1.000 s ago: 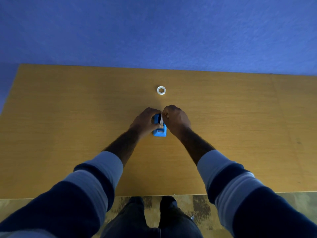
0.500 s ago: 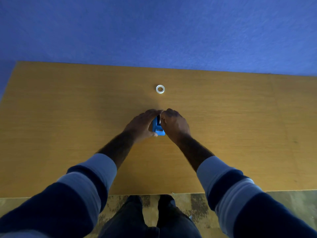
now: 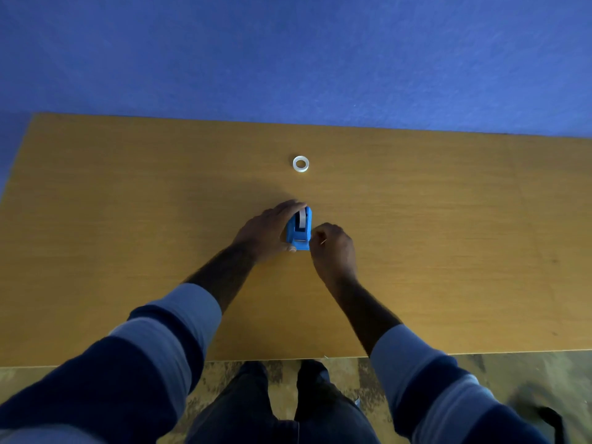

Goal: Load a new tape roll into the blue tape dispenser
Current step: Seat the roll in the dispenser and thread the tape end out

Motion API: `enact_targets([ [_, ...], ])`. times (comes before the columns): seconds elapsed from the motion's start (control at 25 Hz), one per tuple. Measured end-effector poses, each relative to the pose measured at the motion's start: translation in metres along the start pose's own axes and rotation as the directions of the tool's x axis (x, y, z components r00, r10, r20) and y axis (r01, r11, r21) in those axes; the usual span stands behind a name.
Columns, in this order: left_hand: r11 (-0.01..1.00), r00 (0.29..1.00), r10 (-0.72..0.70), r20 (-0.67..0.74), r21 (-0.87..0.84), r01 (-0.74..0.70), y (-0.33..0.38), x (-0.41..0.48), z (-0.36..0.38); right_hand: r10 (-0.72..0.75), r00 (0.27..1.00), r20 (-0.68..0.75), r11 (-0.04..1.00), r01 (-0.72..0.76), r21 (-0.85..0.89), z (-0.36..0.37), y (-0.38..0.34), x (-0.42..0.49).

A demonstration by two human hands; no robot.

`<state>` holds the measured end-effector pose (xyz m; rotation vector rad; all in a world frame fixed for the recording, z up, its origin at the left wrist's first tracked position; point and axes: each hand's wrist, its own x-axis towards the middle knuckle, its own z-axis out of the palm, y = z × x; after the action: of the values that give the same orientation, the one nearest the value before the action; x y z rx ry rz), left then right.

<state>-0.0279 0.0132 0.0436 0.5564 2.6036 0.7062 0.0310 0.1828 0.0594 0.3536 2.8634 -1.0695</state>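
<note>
Plastic, small and light is how I judge the blue tape dispenser (image 3: 299, 230), which stands near the middle of the wooden table (image 3: 128, 203). A pale tape roll (image 3: 301, 219) sits in its slot. My left hand (image 3: 267, 232) cups its left side, fingers spread along the body. My right hand (image 3: 333, 248) is just right of the dispenser, fingers pinched narrow near the cutter end; I cannot tell whether they hold tape. Beyond the dispenser lies a white ring (image 3: 300, 163), well apart. The tape end looks thin and sticky; I would grip the dispenser's rigid sides. No writing is readable.
</note>
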Motion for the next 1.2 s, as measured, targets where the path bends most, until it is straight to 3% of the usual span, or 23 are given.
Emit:
enact_targets([
  [0.04, 1.000, 1.000, 0.006, -0.002, 0.007, -0.006, 0.000, 0.000, 0.000, 0.191, 0.980, 0.052, 0.965, -0.197, 0.170, 0.000, -0.004, 0.007],
  [0.12, 1.000, 1.000, 0.012, 0.001, 0.013, -0.012, 0.000, 0.000, -0.001, 0.458, 0.858, 0.234, 0.729, -0.513, 0.454, -0.004, -0.016, 0.020],
  [0.16, 1.000, 1.000, 0.013, 0.003, 0.014, -0.013, 0.001, 0.000, -0.001, 0.520, 0.789, 0.328, 0.610, -0.612, 0.504, -0.006, -0.022, 0.025],
  [0.24, 1.000, 1.000, 0.016, 0.003, 0.008, -0.016, 0.001, -0.001, -0.001, 0.549, 0.708, 0.445, 0.485, -0.703, 0.519, -0.008, -0.028, 0.033],
  [0.4, 1.000, 1.000, 0.003, -0.005, 0.008, -0.003, 0.002, -0.001, -0.002, 0.541, 0.660, 0.521, 0.417, -0.748, 0.516, -0.008, -0.035, 0.043],
  [0.76, 1.000, 1.000, 0.017, -0.019, -0.002, -0.017, 0.004, -0.002, -0.003, 0.608, 0.619, 0.498, 0.259, -0.747, 0.612, -0.004, -0.050, 0.049],
  [1.2, 1.000, 0.999, 0.027, -0.026, 0.008, -0.027, 0.003, -0.001, -0.002, 0.647, 0.581, 0.493, 0.220, -0.762, 0.608, -0.003, -0.051, 0.043],
])
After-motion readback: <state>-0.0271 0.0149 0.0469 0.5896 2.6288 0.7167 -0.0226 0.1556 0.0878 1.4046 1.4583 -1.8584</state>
